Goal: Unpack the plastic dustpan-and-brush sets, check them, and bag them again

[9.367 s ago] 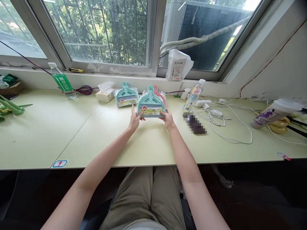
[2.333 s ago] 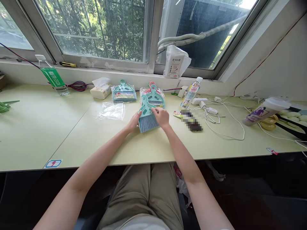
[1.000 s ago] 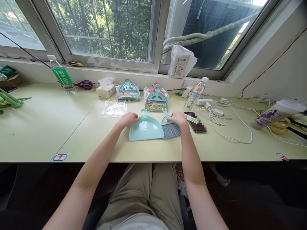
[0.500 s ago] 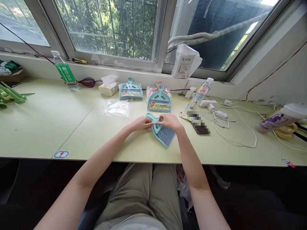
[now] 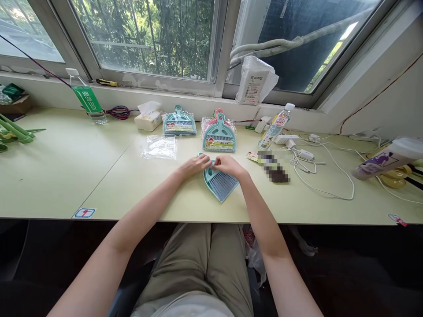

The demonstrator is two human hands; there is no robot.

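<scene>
Pale tabletop (image 5: 76, 149); hands (image 5: 196, 164) (image 5: 228, 165) curled on turquoise brush (image 5: 221, 185)

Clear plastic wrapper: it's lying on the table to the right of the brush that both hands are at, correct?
Wrong side: the head view shows the clear plastic wrapper to the left of the brush. It does lie on the table, with the left hand and right hand at the brush.
</scene>
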